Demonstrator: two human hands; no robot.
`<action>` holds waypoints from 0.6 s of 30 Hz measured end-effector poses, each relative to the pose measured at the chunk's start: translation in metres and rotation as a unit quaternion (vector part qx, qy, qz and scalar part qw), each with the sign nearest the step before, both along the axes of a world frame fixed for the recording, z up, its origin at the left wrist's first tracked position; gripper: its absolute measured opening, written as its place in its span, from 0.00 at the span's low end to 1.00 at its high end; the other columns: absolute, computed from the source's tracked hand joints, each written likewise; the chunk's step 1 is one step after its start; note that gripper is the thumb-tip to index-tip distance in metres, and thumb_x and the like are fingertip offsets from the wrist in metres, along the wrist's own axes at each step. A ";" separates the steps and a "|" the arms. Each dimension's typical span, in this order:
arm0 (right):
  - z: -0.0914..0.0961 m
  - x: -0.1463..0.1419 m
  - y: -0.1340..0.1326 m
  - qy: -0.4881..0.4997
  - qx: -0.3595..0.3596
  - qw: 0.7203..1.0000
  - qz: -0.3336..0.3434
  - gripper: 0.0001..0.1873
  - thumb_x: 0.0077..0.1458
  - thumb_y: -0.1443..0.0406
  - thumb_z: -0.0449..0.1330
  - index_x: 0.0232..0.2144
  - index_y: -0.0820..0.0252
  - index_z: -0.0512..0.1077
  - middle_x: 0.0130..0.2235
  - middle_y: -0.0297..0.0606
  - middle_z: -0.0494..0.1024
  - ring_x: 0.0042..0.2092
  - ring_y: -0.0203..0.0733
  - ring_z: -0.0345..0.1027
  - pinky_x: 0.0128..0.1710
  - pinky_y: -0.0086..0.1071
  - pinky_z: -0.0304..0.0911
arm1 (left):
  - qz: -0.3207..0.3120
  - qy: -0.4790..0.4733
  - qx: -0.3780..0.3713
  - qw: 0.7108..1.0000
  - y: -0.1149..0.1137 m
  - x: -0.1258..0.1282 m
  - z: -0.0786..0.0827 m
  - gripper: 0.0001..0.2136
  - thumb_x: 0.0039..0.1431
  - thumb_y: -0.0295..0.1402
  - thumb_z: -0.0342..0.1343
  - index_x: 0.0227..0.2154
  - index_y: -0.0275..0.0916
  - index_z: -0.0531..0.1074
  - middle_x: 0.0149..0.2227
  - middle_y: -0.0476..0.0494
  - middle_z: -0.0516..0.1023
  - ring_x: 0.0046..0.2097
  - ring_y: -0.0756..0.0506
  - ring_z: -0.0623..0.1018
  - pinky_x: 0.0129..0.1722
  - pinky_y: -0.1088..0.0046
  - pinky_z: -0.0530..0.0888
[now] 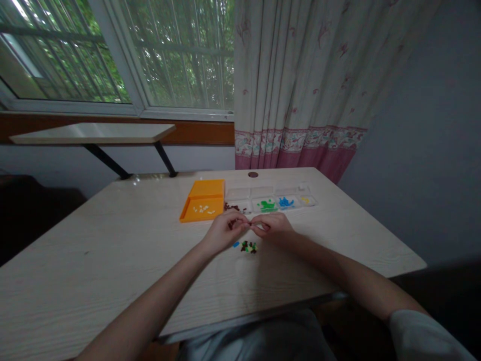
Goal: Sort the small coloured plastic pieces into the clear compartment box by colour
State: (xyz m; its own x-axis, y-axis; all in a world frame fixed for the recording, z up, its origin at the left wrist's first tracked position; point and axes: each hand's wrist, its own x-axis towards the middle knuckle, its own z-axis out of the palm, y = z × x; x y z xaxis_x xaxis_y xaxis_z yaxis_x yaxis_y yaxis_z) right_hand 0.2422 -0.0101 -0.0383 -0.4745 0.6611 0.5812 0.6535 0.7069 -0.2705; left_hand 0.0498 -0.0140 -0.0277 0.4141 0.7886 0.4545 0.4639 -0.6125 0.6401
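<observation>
Fingertips of my left hand (226,228) and my right hand (273,223) meet above the table, pinching a tiny dark piece (250,223) between them; its kind is too small to make out. Just below the hands lies a small cluster of brown, green and pale yellow pieces (248,246). A small blue piece (236,244) sits at its left. Beyond my hands, clear trays hold loose brown pieces (235,207), green pieces (267,204), blue pieces (286,202) and a few yellow pieces (305,200).
An open orange case (203,188) with several white pieces (203,209) stands left of the clear trays. At the back left, a raised shelf (93,133) rests on black legs. A round hole (253,174) is near the table's (131,260) back edge, before the curtain (293,90).
</observation>
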 end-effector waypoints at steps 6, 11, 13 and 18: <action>-0.001 0.000 0.001 -0.024 -0.002 1.000 -0.010 0.11 0.49 0.59 0.54 0.29 0.56 0.74 0.17 0.29 0.69 0.20 0.30 0.59 0.25 0.24 0.52 | -0.007 0.057 0.075 0.996 -0.003 -0.002 -0.001 0.07 0.54 0.32 0.51 0.33 0.38 0.71 0.31 0.45 0.70 0.35 0.50 0.71 0.32 0.77 0.67; -0.005 0.000 0.002 -0.027 0.025 0.999 0.002 0.10 0.49 0.60 0.54 0.29 0.56 0.74 0.17 0.29 0.70 0.20 0.30 0.60 0.25 0.24 0.52 | -0.005 0.080 0.104 0.991 -0.005 -0.003 -0.002 0.07 0.55 0.31 0.50 0.33 0.38 0.71 0.30 0.46 0.69 0.34 0.50 0.71 0.32 0.78 0.67; -0.006 0.001 0.002 -0.024 0.041 0.999 0.008 0.10 0.49 0.60 0.54 0.29 0.56 0.74 0.17 0.28 0.70 0.20 0.29 0.60 0.25 0.24 0.52 | -0.008 0.084 0.112 0.990 -0.006 -0.003 -0.001 0.07 0.55 0.31 0.50 0.33 0.38 0.71 0.31 0.46 0.70 0.34 0.50 0.71 0.32 0.78 0.68; -0.010 0.001 0.003 -0.021 0.066 0.997 0.016 0.10 0.49 0.61 0.54 0.28 0.56 0.73 0.16 0.28 0.69 0.20 0.30 0.60 0.25 0.24 0.51 | -0.005 0.113 0.133 0.985 -0.006 -0.003 -0.002 0.07 0.55 0.31 0.49 0.33 0.38 0.71 0.32 0.45 0.70 0.33 0.50 0.71 0.31 0.77 0.68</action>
